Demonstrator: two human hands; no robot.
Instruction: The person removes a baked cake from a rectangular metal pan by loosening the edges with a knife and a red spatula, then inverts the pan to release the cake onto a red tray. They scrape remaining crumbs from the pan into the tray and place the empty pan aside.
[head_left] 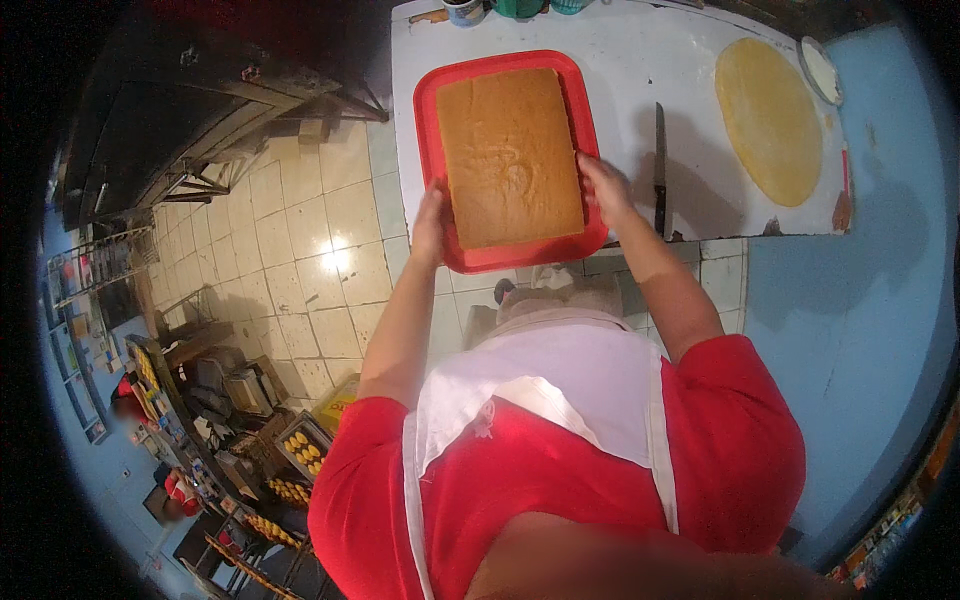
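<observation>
A rectangular brown sheet cake (512, 150) lies flat on a red tray (428, 120), whose near end sticks out past the table's front edge. My left hand (430, 222) is at the tray's left rim, its fingers closed there and partly hidden. On the other side my right hand (605, 188) grips the right rim beside the cake's edge, fingers bent round it. To the right of that hand a long knife (660, 165) with a black handle lies on the white table (690, 70).
A flat yellow oval sheet of dough (768, 122) lies at the table's right, near a white plate (821, 70) and a brush with a red handle (845, 185). Several cups (465, 10) stand at the far edge. Racks with trays of bread (305, 447) are at lower left.
</observation>
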